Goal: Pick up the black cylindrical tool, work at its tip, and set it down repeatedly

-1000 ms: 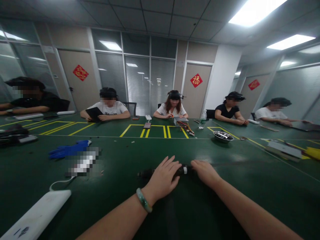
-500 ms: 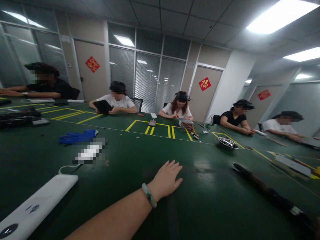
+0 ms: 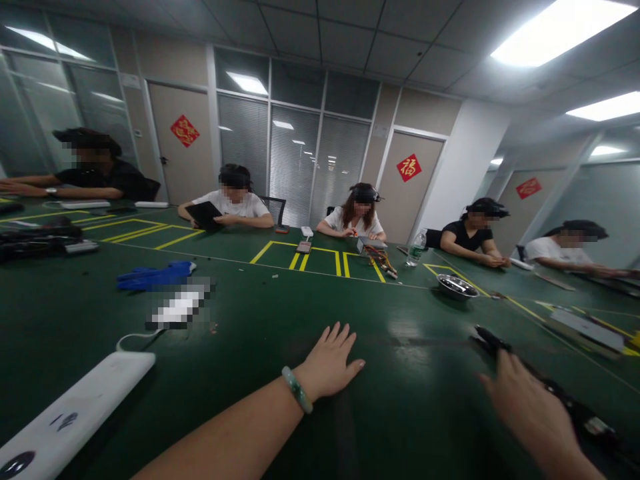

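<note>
A broad green table (image 3: 410, 413), marked with strips of yellow tape (image 3: 287, 246) on its far half, fills most of the view. Five co-workers (image 3: 371, 221) sit along its far side, each wearing dark headgear; the second from the left holds a dark, flat panel (image 3: 204, 215). A long black object (image 3: 590, 420) lies slantwise on the table at the near right, running toward the lower right corner, with a pale patch along its length. At the near left rests a white slab (image 3: 80, 413), joined by a thin cable to a pixelated item. The wearer's right hand (image 3: 535, 403) is over the black object, hiding part of it; the fingers look extended, but motion blur leaves it unclear whether they grip or merely touch. The left hand (image 3: 327, 360) is spread palm-down at the table's middle, fingers loose and holding nothing, well apart from the black object. Beyond the slab lies a blue glove-like bundle (image 3: 156, 275). A shiny metal bowl (image 3: 456, 287) sits farther off to the right, near a clear bottle (image 3: 416, 248) and a grey box (image 3: 373, 245) trailing coloured wires. A green bangle (image 3: 297, 389) circles the left wrist.
</note>
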Available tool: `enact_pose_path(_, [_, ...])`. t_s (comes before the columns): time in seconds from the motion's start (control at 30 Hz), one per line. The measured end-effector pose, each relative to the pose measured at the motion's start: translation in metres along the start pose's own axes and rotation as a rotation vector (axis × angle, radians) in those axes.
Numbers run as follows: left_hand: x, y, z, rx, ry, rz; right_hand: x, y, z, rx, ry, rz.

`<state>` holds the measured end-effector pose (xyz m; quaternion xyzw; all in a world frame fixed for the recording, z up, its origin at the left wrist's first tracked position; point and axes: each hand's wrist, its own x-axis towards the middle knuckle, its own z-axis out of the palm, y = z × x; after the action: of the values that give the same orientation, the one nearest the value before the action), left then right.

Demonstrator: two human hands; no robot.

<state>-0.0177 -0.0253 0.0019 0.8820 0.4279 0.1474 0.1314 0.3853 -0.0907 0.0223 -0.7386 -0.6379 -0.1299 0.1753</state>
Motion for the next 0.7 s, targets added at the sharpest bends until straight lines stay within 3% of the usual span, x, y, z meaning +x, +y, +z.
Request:
enact_pose_path(0.1, [-0.002,0.005,-0.002,0.020,0.041,0.040,0.014,-0.116,0.003,0.172,-0.130,-0.243])
enact_pose_path(0.17, [-0.004,0.011,-0.003,0.051,0.060,0.136,0.012,-0.186,0.003,0.332,-0.167,-0.465])
enact_pose_path(0.27, [-0.005,0.020,-0.001,0.096,-0.044,0.267,-0.001,-0.247,0.007,0.506,-0.329,-0.728])
enact_pose_path(0.33, [-0.005,0.023,0.000,0.097,-0.107,0.270,-0.008,-0.257,0.012,0.584,-0.449,-0.782])
enact_pose_path(0.47, [-0.003,0.022,0.002,0.077,-0.107,0.305,-0.008,-0.240,0.015,0.661,-0.570,-0.718])
enact_pose_path(0.7, [-0.002,0.017,0.005,0.099,-0.097,0.311,-0.003,-0.233,0.014,0.677,-0.598,-0.690])
